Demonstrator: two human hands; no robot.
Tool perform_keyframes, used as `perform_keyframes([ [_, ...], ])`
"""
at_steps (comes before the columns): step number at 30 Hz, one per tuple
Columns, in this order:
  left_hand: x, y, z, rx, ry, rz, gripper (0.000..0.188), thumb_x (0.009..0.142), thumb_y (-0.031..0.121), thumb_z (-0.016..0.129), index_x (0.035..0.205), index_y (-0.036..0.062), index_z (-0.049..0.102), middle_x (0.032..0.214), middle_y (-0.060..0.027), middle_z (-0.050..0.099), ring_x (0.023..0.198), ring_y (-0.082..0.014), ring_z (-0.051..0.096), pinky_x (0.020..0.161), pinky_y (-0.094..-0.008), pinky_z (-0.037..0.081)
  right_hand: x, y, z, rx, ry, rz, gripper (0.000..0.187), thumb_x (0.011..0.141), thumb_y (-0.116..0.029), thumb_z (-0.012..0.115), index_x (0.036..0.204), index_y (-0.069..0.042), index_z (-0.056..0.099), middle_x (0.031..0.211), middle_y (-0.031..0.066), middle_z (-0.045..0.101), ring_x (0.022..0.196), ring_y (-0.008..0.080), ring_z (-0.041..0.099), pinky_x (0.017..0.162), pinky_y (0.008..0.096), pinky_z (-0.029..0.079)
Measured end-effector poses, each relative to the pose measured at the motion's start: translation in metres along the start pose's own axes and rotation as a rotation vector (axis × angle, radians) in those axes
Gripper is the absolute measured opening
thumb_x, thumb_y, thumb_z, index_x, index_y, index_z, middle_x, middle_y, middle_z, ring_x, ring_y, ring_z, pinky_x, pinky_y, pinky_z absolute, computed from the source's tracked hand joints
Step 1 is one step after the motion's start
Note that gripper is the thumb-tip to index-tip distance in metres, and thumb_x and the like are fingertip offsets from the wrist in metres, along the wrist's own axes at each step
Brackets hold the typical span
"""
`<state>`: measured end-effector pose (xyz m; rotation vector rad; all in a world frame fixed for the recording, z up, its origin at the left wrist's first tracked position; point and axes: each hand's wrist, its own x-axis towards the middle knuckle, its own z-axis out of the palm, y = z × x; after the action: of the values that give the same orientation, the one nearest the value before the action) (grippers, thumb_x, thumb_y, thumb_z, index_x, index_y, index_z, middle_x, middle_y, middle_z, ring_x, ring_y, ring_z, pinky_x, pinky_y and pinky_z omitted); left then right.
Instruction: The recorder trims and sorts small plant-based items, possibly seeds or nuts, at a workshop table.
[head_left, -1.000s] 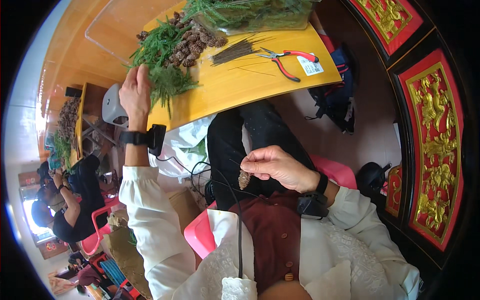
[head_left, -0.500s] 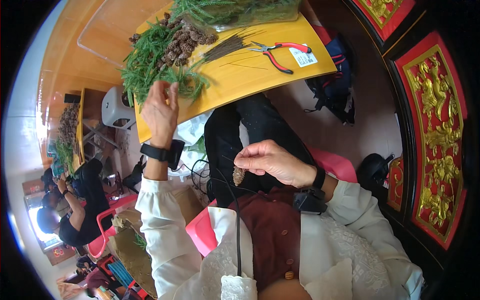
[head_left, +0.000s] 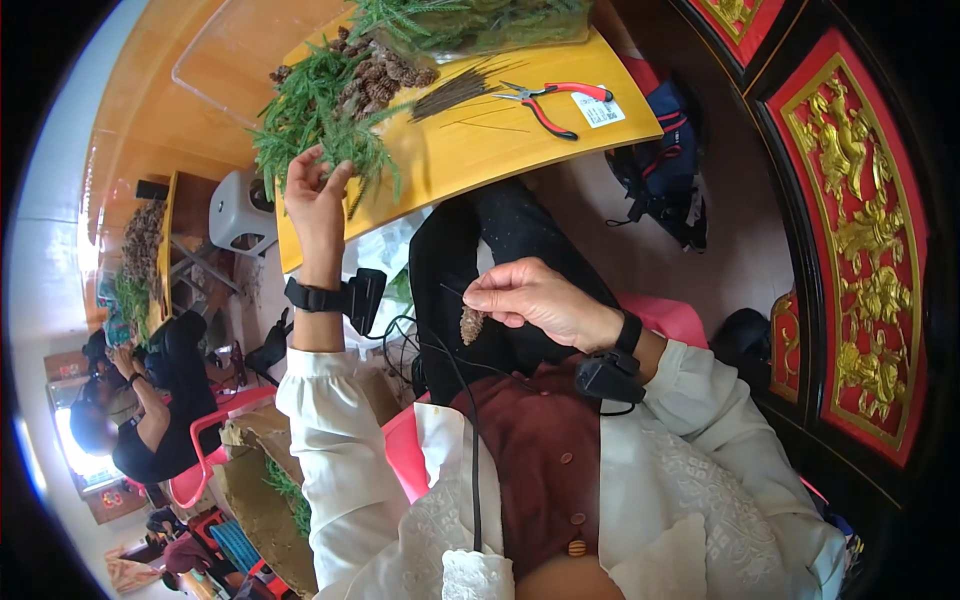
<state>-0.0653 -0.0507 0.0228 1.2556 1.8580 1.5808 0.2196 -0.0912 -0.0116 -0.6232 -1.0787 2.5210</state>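
My right hand is closed in a pinch above my lap, at the wire stem of a small brown pine cone. The cone hangs below the fingertips, and a short thin end of wire sticks out past them. Over the near left part of the yellow table, my left hand pinches a green needle sprig. That sprig fans out to the right of the fingers, beside a heap of similar greenery. Several more pine cones are piled just behind it.
Dark thin wires, red-handled pliers and a white label lie on the table. Clear packaging with greenery stands at the back. A grey stool is at left; another person works beyond. Carved gold panels border the right.
My left hand has closed on a green sprig, which now stands out from the heap. The right hand keeps the pine cone, shifted slightly up. The view has moved a little.
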Motion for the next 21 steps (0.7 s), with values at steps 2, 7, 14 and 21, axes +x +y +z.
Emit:
perform_keyframes([
  [2, -0.012, 0.012, -0.011, -0.064, 0.012, -0.032, 0.035, 0.081, 0.001, 0.068, 0.113, 0.004, 0.053, 0.085, 0.0012, 0.057, 0.077, -0.0088, 0.058, 0.064, -0.0219, 0.046, -0.005, 0.005, 0.007, -0.018, -0.003, -0.004, 0.019, 0.091, -0.015, 0.062, 0.097, 0.003, 0.064, 0.08, -0.0018, 0.058, 0.061, 0.0013, 0.043, 0.052, 0.0159, 0.035],
  [7, -0.04, 0.02, -0.048, -0.191, -0.005, -0.068, 0.027, 0.085, 0.0, 0.062, 0.112, 0.0013, 0.057, 0.09, 0.0004, 0.057, 0.082, -0.0106, 0.059, 0.069, -0.0234, 0.046, -0.021, 0.024, 0.027, -0.074, 0.002, -0.018, 0.018, 0.091, -0.016, 0.061, 0.096, 0.001, 0.065, 0.078, -0.0022, 0.058, 0.06, 0.001, 0.043, 0.052, 0.0161, 0.035],
  [14, -0.094, 0.052, -0.097, 0.386, 0.036, 0.379, 0.022, 0.086, -0.002, 0.057, 0.108, -0.0009, 0.061, 0.1, -0.0014, 0.061, 0.089, -0.0084, 0.056, 0.078, -0.0224, 0.044, -0.049, 0.044, 0.05, -0.161, 0.022, -0.038, 0.018, 0.092, -0.018, 0.06, 0.093, 0.0, 0.065, 0.075, -0.0025, 0.059, 0.058, 0.0005, 0.04, 0.052, 0.0161, 0.034],
  [21, -0.176, 0.101, -0.097, -0.473, -0.095, 0.011, 0.021, 0.087, 0.003, 0.056, 0.106, -0.0054, 0.061, 0.104, -0.0054, 0.064, 0.089, -0.0091, 0.057, 0.083, -0.0223, 0.042, -0.063, 0.049, 0.063, -0.342, 0.09, -0.289, 0.018, 0.093, -0.016, 0.058, 0.093, 0.001, 0.063, 0.081, 0.0026, 0.065, 0.063, 0.0037, 0.052, 0.057, 0.0176, 0.039],
])
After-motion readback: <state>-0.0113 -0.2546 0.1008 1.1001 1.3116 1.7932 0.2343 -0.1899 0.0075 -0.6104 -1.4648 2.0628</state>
